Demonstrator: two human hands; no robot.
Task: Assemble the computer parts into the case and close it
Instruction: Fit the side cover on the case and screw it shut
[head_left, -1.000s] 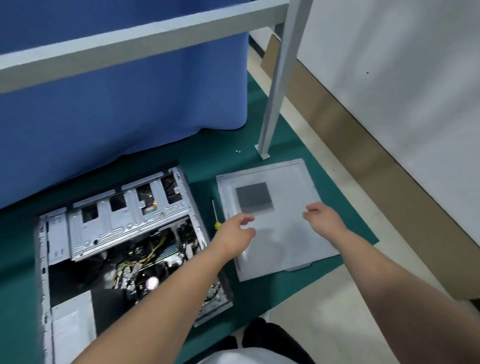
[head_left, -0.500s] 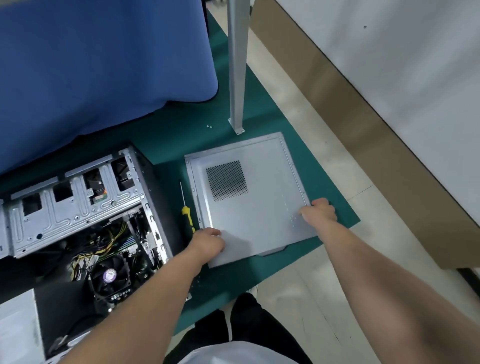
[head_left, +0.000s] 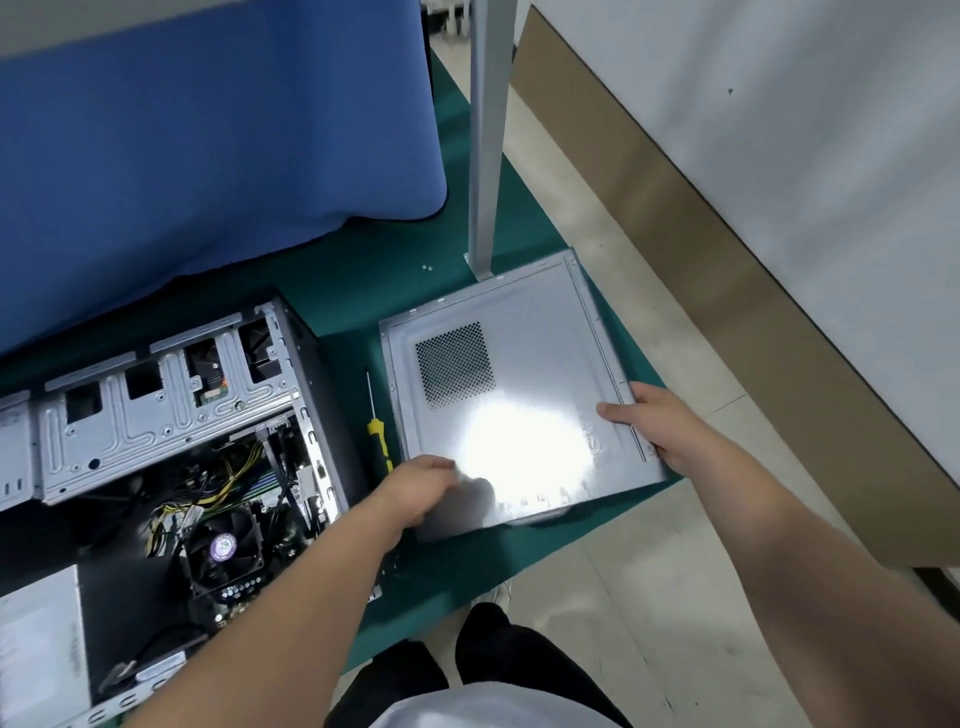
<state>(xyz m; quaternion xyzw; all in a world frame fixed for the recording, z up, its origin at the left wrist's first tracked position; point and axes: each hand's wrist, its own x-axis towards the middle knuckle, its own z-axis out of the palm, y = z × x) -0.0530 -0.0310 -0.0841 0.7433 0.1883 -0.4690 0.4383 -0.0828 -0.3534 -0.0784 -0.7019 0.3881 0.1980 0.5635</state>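
While we crouch over the green mat (head_left: 467, 587), our left hand (head_left: 415, 491) curls its fingers (head_left: 444, 467) around the near-left corner of the side panel (head_left: 524, 395), and our right hand (head_left: 662, 428) grips its right edge, thumb on top. Both hold the panel, which seems tilted just off the mat. A yellow screwdriver (head_left: 378, 431) lies between it and the open case (head_left: 171, 457). Closing looks like the step in hand; next we must carry the panel left and align its edges. Two small screws (head_left: 427, 267) wait farther back.
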